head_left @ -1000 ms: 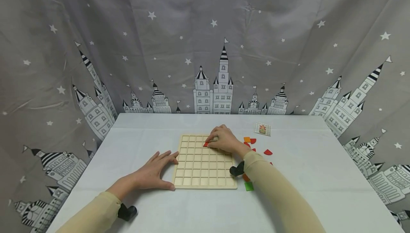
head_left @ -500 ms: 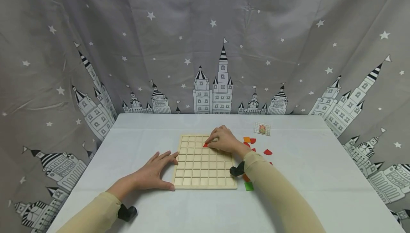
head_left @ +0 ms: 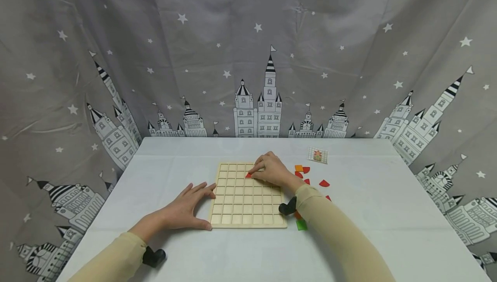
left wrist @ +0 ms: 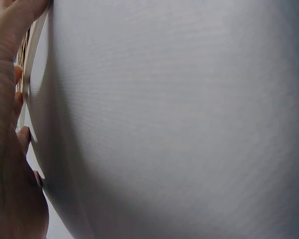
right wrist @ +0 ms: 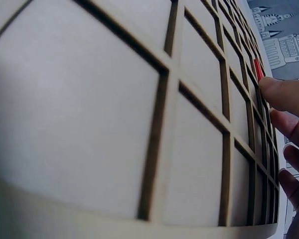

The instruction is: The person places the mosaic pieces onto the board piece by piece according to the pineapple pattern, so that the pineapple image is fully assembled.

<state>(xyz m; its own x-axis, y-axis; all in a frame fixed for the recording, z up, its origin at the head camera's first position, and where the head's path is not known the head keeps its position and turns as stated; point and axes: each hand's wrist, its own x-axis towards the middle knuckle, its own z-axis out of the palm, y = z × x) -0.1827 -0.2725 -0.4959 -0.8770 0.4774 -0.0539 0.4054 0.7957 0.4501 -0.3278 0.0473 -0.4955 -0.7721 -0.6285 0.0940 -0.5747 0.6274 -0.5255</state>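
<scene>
A pale wooden grid board (head_left: 237, 199) with square cells lies on the white table. My right hand (head_left: 272, 170) reaches over its far side, thumb and forefinger pinching a small red tile (head_left: 248, 175) in a cell near the far edge. The hand covers part of that tile; in the right wrist view its red edge (right wrist: 258, 69) shows just past the thumb tip. On the board's left side rests my left hand (head_left: 186, 208), fingers spread, with the thumb by the near left corner and fingertips right at the frame.
Loose flat tiles lie right of the board: an orange square (head_left: 298, 168), a green square (head_left: 301, 224), a red quarter-round (head_left: 324, 183) and several others, some partly behind the right forearm. A small printed card (head_left: 318, 155) lies farther back. A grey castle-print curtain (head_left: 202, 79) hangs behind the table.
The right fingers and the red tile have shifted very slightly left within the same part of the board. The left hand stays in place.
</scene>
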